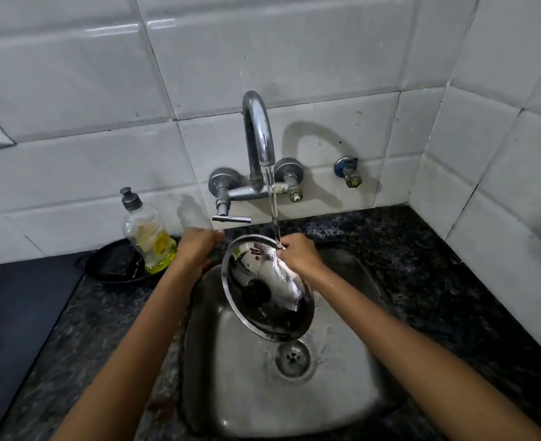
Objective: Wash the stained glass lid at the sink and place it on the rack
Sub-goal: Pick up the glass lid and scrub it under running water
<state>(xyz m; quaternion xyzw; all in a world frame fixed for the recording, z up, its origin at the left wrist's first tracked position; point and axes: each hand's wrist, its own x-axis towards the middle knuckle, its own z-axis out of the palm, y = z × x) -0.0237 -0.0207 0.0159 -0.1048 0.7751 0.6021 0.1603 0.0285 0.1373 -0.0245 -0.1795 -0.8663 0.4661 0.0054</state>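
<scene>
The glass lid point(262, 300) has a metal rim and is held tilted over the steel sink point(336, 393), its black knob showing through the glass. Dark stain spots sit near its upper edge. My right hand point(297, 257) grips the lid's top rim, right where the running water from the tap point(259, 132) hits and sheets down the glass. My left hand point(196, 248) is just left of the lid, below the tap's lever point(231, 219), with its fingers curled and nothing seen in it. No rack is in view.
A dish soap bottle point(145, 237) with yellow liquid stands in a black pan point(113, 265) left of the sink. The drain point(293, 358) lies below the lid. Dark granite counter point(437, 281) surrounds the basin; tiled walls close in behind and at right.
</scene>
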